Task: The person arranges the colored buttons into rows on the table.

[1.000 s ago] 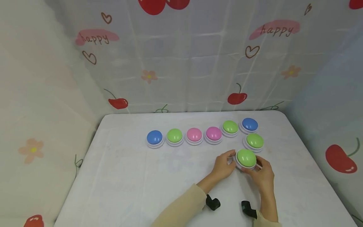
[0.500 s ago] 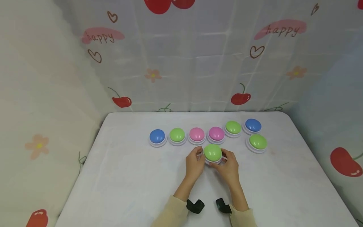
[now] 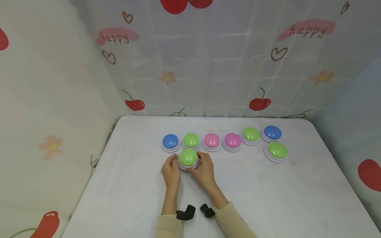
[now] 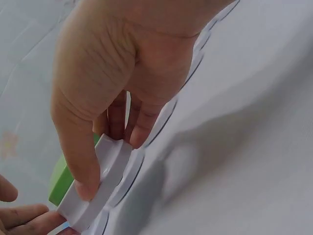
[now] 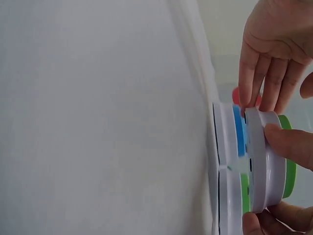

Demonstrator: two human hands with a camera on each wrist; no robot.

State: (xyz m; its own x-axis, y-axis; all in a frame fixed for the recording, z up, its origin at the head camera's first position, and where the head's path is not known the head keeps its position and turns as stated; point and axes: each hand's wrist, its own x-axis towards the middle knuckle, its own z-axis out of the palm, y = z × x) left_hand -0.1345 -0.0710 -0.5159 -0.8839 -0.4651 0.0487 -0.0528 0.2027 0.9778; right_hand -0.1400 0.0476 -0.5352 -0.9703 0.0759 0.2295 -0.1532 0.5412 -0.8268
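In the head view, a green-domed push button (image 3: pixel 188 157) with a white round base is held above the table, left of centre. My right hand (image 3: pixel 204 169) pinches its base, thumb on the near side and fingers at the right. My left hand (image 3: pixel 171 172) reaches the left side with extended fingers. In the right wrist view, the left hand's fingers (image 5: pixel 266 81) look straight against the base, with the thumb away from it. The button's underside stands apart from the table. Just behind sit a blue button (image 3: pixel 170 141) and another green button (image 3: pixel 191 140).
A pink button (image 3: pixel 212 140), a magenta button (image 3: pixel 232 140) and a green button (image 3: pixel 251 134) continue the row rightward. Farther right stand a blue button (image 3: pixel 272 133) and a green button (image 3: pixel 277 150). The white table (image 3: pixel 134 178) meets a printed curtain (image 3: pixel 205 66) behind.
Both hands have travelled left with the green button, from the right side of the table, past the pink buttons, to the left end of the row. The other buttons stayed in place.
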